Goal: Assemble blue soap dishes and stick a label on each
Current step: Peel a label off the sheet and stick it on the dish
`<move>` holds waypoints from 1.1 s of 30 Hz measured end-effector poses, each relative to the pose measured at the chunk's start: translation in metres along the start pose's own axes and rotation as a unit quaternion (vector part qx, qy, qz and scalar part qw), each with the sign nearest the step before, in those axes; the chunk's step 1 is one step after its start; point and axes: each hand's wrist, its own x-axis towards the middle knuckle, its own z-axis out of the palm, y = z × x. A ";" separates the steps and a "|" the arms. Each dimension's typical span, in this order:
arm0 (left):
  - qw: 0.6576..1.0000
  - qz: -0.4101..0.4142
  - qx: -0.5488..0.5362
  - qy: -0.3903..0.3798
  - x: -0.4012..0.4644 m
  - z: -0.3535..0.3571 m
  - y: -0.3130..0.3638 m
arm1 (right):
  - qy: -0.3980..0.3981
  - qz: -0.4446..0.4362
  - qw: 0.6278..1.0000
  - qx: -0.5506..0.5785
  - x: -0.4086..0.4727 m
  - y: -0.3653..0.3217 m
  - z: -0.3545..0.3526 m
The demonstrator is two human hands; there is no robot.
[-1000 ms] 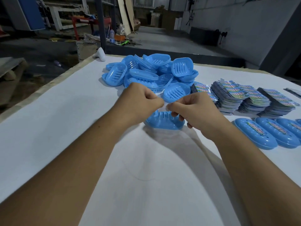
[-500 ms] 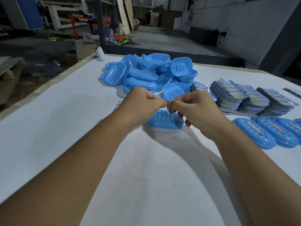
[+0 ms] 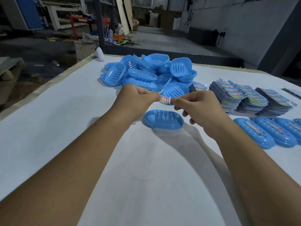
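Left hand (image 3: 136, 99): pinches the label's left end, frame centre.
Right hand (image 3: 197, 106): pinches its right end.
Label (image 3: 165, 100): stretched above the soap dish (image 3: 162, 119).
Advice: keep it taut, centre over the slots, lower flat, press outward.
Finished dishes (image 3: 254, 133): right edge.

We see a dim workshop w/ grey concrete floor (image 3: 162, 41). A grey wall (image 3: 244, 22) runs along the right. A dark steel post (image 3: 99, 22) stands beyond the tabletop's (image 3: 57, 119) far left corner. Boards (image 3: 123, 13) lean further back, a red frame (image 3: 76, 25) and white rack (image 3: 55, 17) at left, boxes (image 3: 162, 18) far back.
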 end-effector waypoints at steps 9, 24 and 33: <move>1.000 -0.019 0.004 0.005 0.003 0.002 -0.004 | -0.012 0.019 1.000 -0.005 0.002 -0.001 0.001; 0.991 -0.001 0.131 -0.002 0.007 0.015 -0.019 | -0.017 0.051 0.991 -0.121 0.002 0.006 0.011; 0.988 -0.007 0.152 -0.022 0.007 0.015 -0.020 | -0.018 0.044 0.990 -0.130 0.002 0.007 0.014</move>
